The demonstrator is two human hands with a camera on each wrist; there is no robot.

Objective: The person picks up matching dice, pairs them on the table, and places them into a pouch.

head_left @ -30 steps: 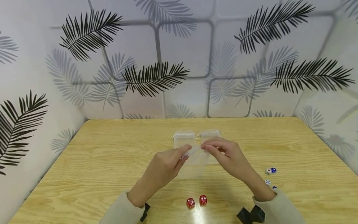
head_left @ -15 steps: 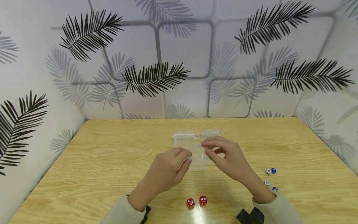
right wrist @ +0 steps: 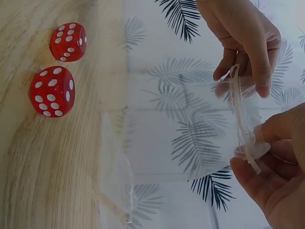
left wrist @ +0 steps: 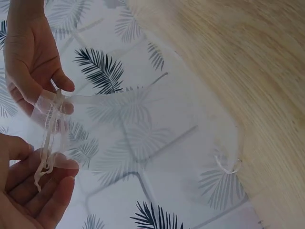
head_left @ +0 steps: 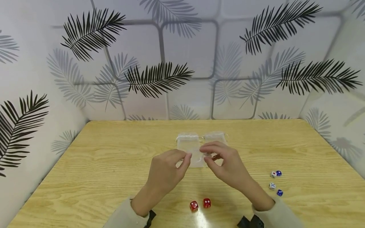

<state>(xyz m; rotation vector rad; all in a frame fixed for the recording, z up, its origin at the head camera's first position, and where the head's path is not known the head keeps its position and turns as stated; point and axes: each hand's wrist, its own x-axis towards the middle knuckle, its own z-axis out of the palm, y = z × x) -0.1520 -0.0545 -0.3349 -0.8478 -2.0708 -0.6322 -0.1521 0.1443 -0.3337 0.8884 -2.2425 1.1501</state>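
Sheer pouch (left wrist: 128, 124): up between both hands, just below the middle of the head frame, drawstring end at the fingers and the rest hanging away from them
Left hand (head_left: 168, 167): thumb and fingers drawn in narrow, pinching one side of the pouch near its gathered end
Right hand (head_left: 223, 158): same deal on the other side, bit rounder looking, exact fingertip contact partly hidden
Drawstring (right wrist: 239, 114): step in hand looks like working the mouth open, imo, so I'd keep the string ends out of the pinch and get one layer of mesh in each set of fingers
Mesh: super thin, probably snags or slips if yanked, so tease the layers apart gently and then spread sideways evenly
Head view vs wrists: from above the held pouch nearly melts into the left flat pouch (head_left: 186, 145) and right flat pouch (head_left: 215, 136) on the table (head_left: 114, 152), while both wrist views show the string's run and its loose tails clearly
Red dice (right wrist: 52, 90): pair at upper left of the right wrist frame, pips nice and big, also lower middle in the head view, but I can't spot them in the left wrist one
Blue and white dice (head_left: 272, 186): lower right of the head frame, two of each colour, neither wrist view catches them
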